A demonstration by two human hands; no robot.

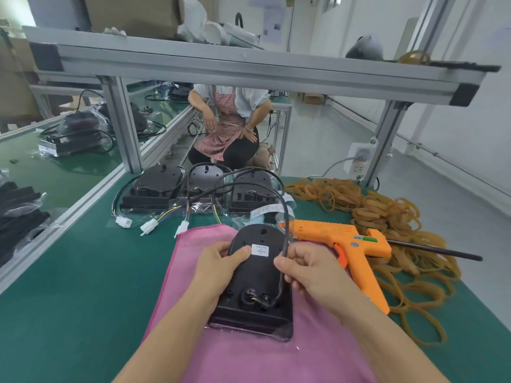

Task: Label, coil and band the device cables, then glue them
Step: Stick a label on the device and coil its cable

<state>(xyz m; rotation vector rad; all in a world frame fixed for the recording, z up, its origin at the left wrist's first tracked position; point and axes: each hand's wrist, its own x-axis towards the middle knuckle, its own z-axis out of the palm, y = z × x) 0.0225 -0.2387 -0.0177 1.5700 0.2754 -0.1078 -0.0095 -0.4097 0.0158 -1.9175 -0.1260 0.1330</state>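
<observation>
A black device lies back-up on a pink cloth, with a white label stuck near its top. My left hand grips the device's left edge, thumb beside the label. My right hand pinches the device's black cable, which arcs up from a port near the bottom and over toward the back. An orange glue gun lies to the right on the green mat.
Three more black devices with loose cables and white connectors stand behind the cloth. A heap of tan rubber bands covers the right side. An aluminium frame shelf spans overhead. A person crouches beyond the table.
</observation>
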